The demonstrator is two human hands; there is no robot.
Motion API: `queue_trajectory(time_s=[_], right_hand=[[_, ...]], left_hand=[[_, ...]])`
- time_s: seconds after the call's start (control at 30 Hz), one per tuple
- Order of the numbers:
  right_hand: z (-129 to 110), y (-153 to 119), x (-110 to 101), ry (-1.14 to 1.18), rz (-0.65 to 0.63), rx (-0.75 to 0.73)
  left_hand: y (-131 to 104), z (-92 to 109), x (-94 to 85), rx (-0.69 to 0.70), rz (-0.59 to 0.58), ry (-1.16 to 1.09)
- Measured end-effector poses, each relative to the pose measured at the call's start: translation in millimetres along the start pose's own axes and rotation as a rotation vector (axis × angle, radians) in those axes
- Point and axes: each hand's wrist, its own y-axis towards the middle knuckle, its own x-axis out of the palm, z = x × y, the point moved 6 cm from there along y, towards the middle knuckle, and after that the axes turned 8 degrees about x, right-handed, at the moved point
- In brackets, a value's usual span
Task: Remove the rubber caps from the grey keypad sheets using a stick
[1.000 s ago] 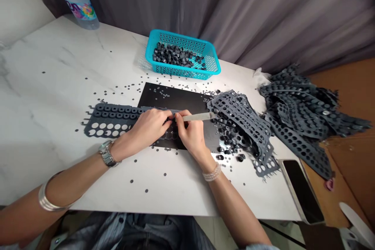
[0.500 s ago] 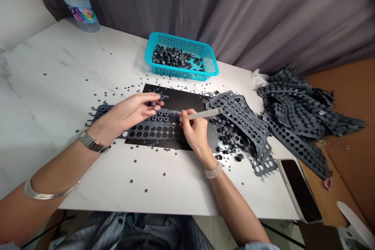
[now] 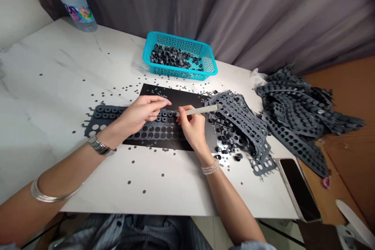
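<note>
A dark grey perforated rubber sheet (image 3: 152, 132) lies across a black board (image 3: 181, 100), with small round rubber pieces standing in its upper rows. My right hand (image 3: 191, 125) pinches a pale flat stick-like tool (image 3: 202, 110), its left end close to the sheet's upper rows. Over the middle of the sheet is my left hand (image 3: 140, 113), its fingers bent together and pointing right; whatever they hold, if anything, is hidden. To the right, more perforated sheets (image 3: 240, 119) lie on a heap of loose black rubber pieces (image 3: 225, 136).
Behind the board stands a turquoise basket (image 3: 181, 72) with black pieces inside. A water bottle (image 3: 77, 8) is at the back left. A phone (image 3: 300, 189) lies at the right edge, near a large pile of perforated sheets (image 3: 293, 105). Small dark discs are scattered about.
My left hand has moved right, nearer to the tool, and its fingers have drawn closer together. My right hand has shifted slightly left with the tool.
</note>
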Motion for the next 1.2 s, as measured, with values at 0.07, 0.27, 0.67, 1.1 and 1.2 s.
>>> queue_trajectory(time_s=[0.07, 0.27, 0.67, 1.1, 1.2], right_hand=[[-0.6, 0.3, 1.1, -0.031, -0.007, -0.014], [-5.5, 0.0, 1.6, -0.060, -0.002, -0.048], [-14.7, -6.8, 12.8, -0.237, 0.071, -0.161], [10.6, 7.2, -20.6, 0.013, 0.069, 0.036], [5.0, 6.9, -18.0, 0.082, 0.061, 0.029]], left_hand=[[0.0, 9.5, 6.2, 0.174, -0.019, 0.459], [0.2, 9.7, 28.6, 0.307, -0.114, 1.080], [-5.4, 13.5, 24.0, 0.326, -0.206, 0.729], [0.8, -20.1, -10.2, -0.374, 0.136, -0.863], [-0.4, -19.6, -4.4, -0.342, 0.122, -0.866]])
